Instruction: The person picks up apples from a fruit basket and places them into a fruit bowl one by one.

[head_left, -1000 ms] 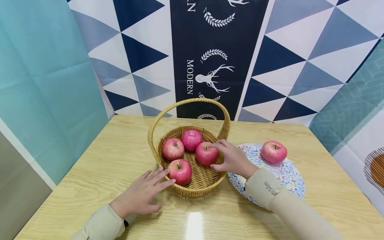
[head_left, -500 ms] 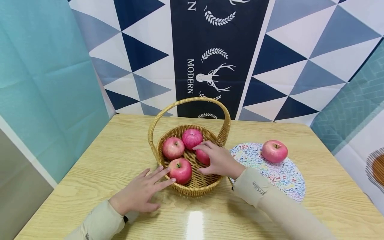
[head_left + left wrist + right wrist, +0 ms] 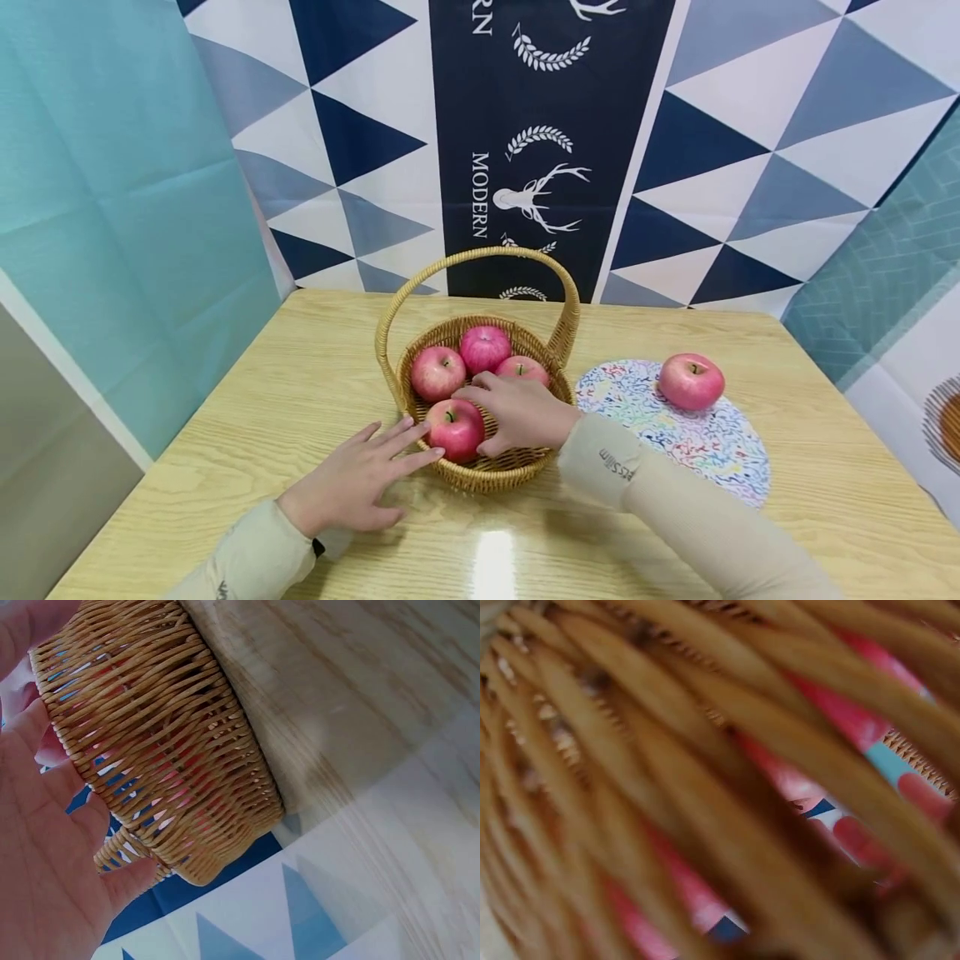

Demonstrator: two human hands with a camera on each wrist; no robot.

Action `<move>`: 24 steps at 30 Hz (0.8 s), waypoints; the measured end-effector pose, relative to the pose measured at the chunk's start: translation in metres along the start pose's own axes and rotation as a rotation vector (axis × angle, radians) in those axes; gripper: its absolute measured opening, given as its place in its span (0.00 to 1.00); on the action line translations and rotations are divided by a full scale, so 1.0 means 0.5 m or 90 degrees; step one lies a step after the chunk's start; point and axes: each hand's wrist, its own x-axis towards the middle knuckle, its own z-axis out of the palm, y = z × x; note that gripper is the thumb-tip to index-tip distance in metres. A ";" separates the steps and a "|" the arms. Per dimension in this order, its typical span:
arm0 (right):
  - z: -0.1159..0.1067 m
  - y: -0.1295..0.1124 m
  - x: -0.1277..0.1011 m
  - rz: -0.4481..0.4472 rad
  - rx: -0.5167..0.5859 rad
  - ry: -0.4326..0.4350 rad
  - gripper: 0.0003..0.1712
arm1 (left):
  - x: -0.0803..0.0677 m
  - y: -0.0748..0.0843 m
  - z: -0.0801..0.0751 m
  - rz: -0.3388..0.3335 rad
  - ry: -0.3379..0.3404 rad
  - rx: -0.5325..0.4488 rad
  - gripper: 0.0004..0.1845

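Note:
A wicker basket (image 3: 491, 482) with a tall arched handle holds several red apples. My right hand (image 3: 528, 410) reaches over its right rim, fingers behind the front apple (image 3: 455, 430) and thumb at that apple's right side. Whether they press on it is hard to tell. My left hand (image 3: 352, 483) is spread at the front left, its fingertips at the basket rim beside the same apple. In the left wrist view, the left fingers (image 3: 56, 780) lie along the woven rim. Close wicker strands fill the right wrist view, apples showing through the gaps.
A round, colourfully speckled mat (image 3: 720, 454) lies right of the basket with one apple (image 3: 692, 382) on its far part. Everything stands on a pale wooden table (image 3: 315, 367). A patterned cloth (image 3: 517, 108) hangs behind, with a teal one (image 3: 135, 208) at the left.
My right hand has moved left, off the right-hand apple and over to the front apple. The right-hand apple's top shows again. My left hand stays at the rim.

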 end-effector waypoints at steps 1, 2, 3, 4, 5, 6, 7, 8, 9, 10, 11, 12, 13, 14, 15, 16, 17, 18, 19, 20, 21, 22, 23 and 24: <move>-0.002 -0.001 0.002 0.004 0.004 -0.016 0.37 | 0.000 0.001 -0.001 -0.001 -0.002 -0.002 0.38; -0.004 -0.003 0.005 0.010 0.009 -0.031 0.38 | 0.001 0.001 -0.003 -0.003 -0.006 -0.005 0.38; -0.006 -0.004 0.008 0.016 0.012 -0.045 0.38 | 0.001 0.002 -0.004 -0.004 -0.009 -0.007 0.38; -0.007 -0.005 0.010 0.023 0.015 -0.058 0.38 | 0.002 0.003 -0.006 -0.006 -0.012 -0.008 0.37; -0.008 -0.006 0.013 0.031 0.019 -0.072 0.39 | 0.002 0.004 -0.008 -0.007 -0.015 -0.011 0.37; -0.010 -0.007 0.015 0.041 0.019 -0.085 0.39 | 0.003 0.005 -0.010 -0.009 -0.020 -0.012 0.37; -0.011 -0.008 0.017 0.049 0.018 -0.096 0.40 | 0.003 0.006 -0.013 -0.009 -0.023 -0.013 0.37; -0.011 -0.008 0.018 0.056 0.016 -0.107 0.40 | 0.004 0.007 -0.015 -0.011 -0.027 -0.016 0.37; -0.012 -0.009 0.020 0.061 0.014 -0.117 0.41 | 0.004 0.008 -0.018 -0.014 -0.031 -0.018 0.37; -0.012 -0.010 0.021 0.063 0.015 -0.125 0.42 | 0.004 0.009 -0.020 -0.016 -0.034 -0.021 0.37; -0.013 -0.010 0.022 0.064 0.016 -0.131 0.42 | 0.003 0.010 -0.021 -0.018 -0.036 -0.023 0.37; -0.014 -0.011 0.022 0.064 0.022 -0.137 0.42 | 0.003 0.011 -0.022 -0.020 -0.038 -0.024 0.37; -0.016 -0.011 0.021 0.063 0.032 -0.143 0.43 | 0.002 0.012 -0.023 -0.021 -0.040 -0.027 0.37; -0.018 -0.011 0.020 0.060 0.047 -0.150 0.43 | 0.002 0.013 -0.024 -0.022 -0.041 -0.030 0.37; -0.022 -0.011 0.019 0.057 0.065 -0.158 0.43 | 0.002 0.014 -0.024 -0.021 -0.042 -0.029 0.37; -0.025 -0.010 0.019 0.057 0.079 -0.167 0.43 | 0.002 0.014 -0.024 -0.019 -0.040 -0.028 0.37; -0.029 -0.010 0.019 0.059 0.094 -0.179 0.44 | 0.003 0.014 -0.025 -0.018 -0.040 -0.025 0.38; -0.034 -0.010 0.021 0.061 0.110 -0.192 0.44 | 0.003 0.014 -0.025 -0.018 -0.041 -0.024 0.38; -0.037 -0.008 0.023 0.067 0.123 -0.207 0.44 | 0.004 0.013 -0.026 -0.018 -0.040 -0.023 0.38; -0.040 -0.008 0.027 0.071 0.133 -0.221 0.45 | 0.004 0.013 -0.027 -0.019 -0.039 -0.023 0.38; -0.042 -0.007 0.030 0.077 0.144 -0.237 0.45 | 0.005 0.013 -0.028 -0.020 -0.038 -0.023 0.38; -0.044 -0.007 0.034 0.089 0.149 -0.252 0.45 | 0.005 0.014 -0.029 -0.021 -0.038 -0.025 0.37; -0.046 -0.007 0.037 0.096 0.157 -0.264 0.45 | 0.005 0.014 -0.029 -0.022 -0.038 -0.029 0.37; -0.048 -0.007 0.039 0.102 0.162 -0.276 0.45 | 0.005 0.014 -0.029 -0.023 -0.038 -0.032 0.37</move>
